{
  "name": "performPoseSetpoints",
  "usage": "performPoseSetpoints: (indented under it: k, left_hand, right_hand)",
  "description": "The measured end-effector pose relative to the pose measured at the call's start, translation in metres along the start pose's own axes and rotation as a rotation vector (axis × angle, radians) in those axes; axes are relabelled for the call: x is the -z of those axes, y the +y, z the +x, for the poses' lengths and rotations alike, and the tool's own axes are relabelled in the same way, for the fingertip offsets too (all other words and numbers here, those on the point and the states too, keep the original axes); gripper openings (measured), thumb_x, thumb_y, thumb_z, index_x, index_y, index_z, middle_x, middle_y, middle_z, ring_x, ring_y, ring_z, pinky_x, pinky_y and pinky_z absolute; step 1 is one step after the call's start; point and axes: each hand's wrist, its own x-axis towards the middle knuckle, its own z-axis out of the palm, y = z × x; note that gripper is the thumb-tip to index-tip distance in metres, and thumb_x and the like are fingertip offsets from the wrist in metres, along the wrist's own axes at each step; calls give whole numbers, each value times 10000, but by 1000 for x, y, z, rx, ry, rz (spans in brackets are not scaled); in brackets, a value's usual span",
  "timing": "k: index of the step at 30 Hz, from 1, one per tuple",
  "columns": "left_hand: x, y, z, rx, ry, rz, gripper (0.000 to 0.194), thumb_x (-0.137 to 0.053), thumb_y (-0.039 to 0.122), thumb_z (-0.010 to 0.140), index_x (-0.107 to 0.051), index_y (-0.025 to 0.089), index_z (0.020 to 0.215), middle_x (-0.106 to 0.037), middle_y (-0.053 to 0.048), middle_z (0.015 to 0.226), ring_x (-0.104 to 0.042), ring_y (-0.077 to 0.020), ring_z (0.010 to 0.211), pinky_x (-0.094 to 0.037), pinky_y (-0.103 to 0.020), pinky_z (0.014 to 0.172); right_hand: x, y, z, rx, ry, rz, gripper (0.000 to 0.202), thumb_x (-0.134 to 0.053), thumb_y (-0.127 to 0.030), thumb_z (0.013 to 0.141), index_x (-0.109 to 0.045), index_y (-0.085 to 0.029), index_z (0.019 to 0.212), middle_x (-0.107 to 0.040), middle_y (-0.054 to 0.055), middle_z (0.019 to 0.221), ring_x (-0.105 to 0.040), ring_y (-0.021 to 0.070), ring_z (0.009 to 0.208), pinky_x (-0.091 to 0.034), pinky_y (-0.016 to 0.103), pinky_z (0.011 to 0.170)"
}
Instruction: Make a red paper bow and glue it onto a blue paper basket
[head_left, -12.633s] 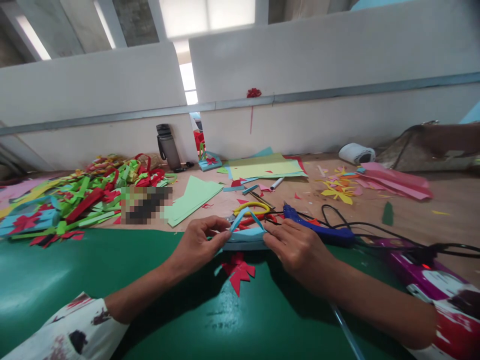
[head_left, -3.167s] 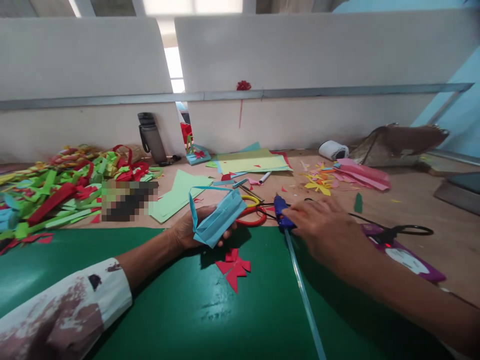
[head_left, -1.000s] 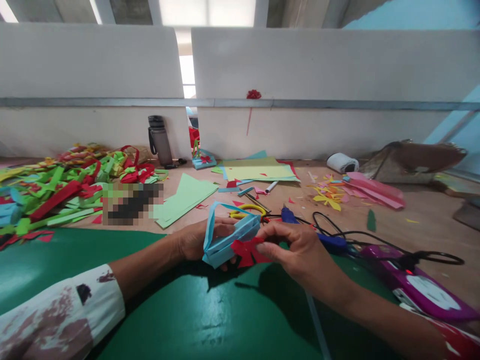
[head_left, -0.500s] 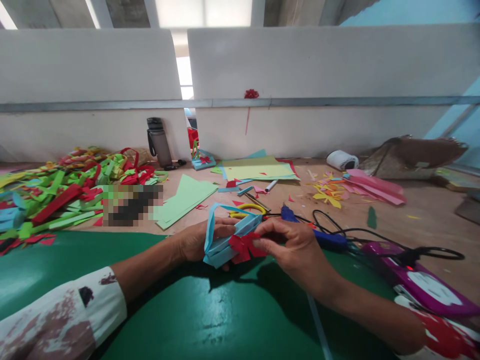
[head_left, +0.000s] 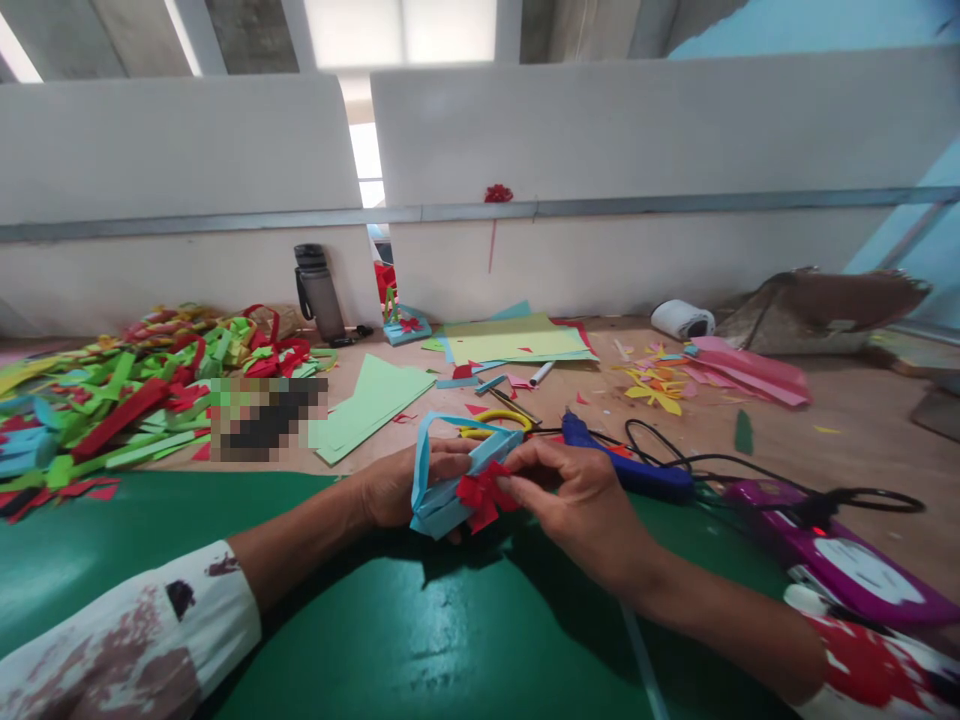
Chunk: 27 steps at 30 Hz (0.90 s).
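Left hand [head_left: 394, 490] clamped on blue basket [head_left: 442, 512], handle loop at its 11 o'clock. Right hand [head_left: 596, 515] pinches red flower [head_left: 482, 492] against the basket's near side, about 4 o'clock; hands close, fingertips nearly meeting. Work is held up over green mat [head_left: 427, 630]. Glue gun [head_left: 652, 480] lies at 3 o'clock, yellow scissor handle [head_left: 499, 414] at 1.

Technique, my judgement: brace the wall from behind with left fingers, press the flower's middle rather than petal tips, light force so the thin paper won't buckle. If glue is there, keep fingertips off it. Cannot see any.

Against the frame just prior: flower nearer the basket, petals more bunched, right fingertips further in; left grip much the same.
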Motion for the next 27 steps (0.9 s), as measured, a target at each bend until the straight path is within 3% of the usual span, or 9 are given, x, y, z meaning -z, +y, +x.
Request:
performPoseSetpoints:
  k: [12,27]
  left_hand:
    - [0,-5,0,-28,-4,6,478,-671,397,754,-593,106,1125,-616,-98,812,-614,-169,567,-541,-262,439]
    - [-16,-9,-2,-80,0,-70,384,-604,360,811,-580,142,1127,-613,-79,822,-625,-175,618,-563,-287,479]
  right_hand:
    - [-3,3,1,22,13,-27,71,-581,-168,764,-594,-189,698,-642,-16,635,-580,124,563,-441,242,532]
    - [-4,3,1,77,49,-202,79,-585,-171,776,-528,-204,820,-627,-9,690,-588,154,623,-440,275,596]
